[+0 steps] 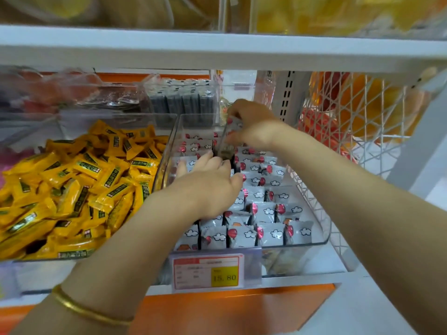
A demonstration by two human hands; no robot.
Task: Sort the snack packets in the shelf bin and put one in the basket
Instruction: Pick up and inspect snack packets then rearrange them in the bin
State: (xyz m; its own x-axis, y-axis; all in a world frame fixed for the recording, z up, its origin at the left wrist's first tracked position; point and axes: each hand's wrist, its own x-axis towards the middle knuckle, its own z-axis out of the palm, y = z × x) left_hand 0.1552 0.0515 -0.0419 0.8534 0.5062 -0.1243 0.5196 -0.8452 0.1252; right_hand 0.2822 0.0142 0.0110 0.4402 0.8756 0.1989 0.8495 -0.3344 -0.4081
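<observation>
I have both arms reaching forward. The left forearm comes in from 7 o'clock with a gold bangle [92, 308] on its wrist, and the left hand [209, 187] lies palm down, fingers stretched out toward 12. The right forearm runs in from 4 o'clock. The right hand [254, 126], at 1 o'clock of the left, has its fingers curled, gripping the top of a packet [226, 148].
</observation>
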